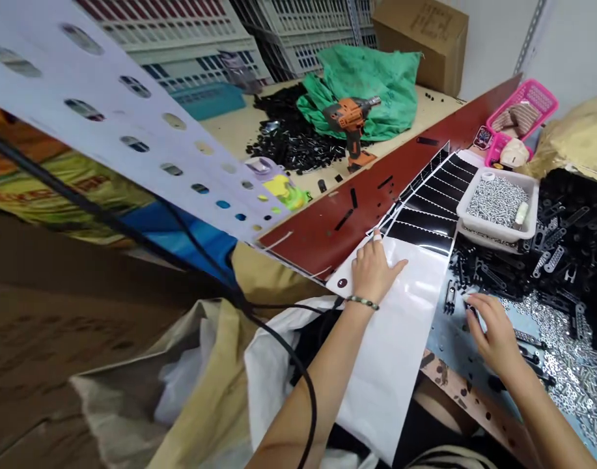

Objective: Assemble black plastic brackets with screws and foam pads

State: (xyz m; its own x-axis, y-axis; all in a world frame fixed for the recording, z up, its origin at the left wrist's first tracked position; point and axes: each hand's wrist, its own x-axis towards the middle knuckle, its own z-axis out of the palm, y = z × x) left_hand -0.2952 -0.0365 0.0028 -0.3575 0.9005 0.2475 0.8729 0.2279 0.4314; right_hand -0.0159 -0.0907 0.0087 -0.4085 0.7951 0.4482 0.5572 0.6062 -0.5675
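My left hand (375, 266) lies on a long white glossy strip (400, 326), fingers spread and pressed flat near its upper end. A bead bracelet circles that wrist. Beyond the hand the strip shows black rectangular stickers (435, 202) in a row. My right hand (493, 329) rests to the right on the blue table surface among small black metal parts (484, 273), its fingertips curled down onto one small piece I cannot make out.
A dark red perforated board (327, 225) lies under the strip. A white tray of screws (500, 202), a pink basket (523, 111), an orange drill (351, 124) on green cloth, heaps of black parts and silver washers (566, 352) surround the spot. A white perforated rail (132, 137) crosses upper left.
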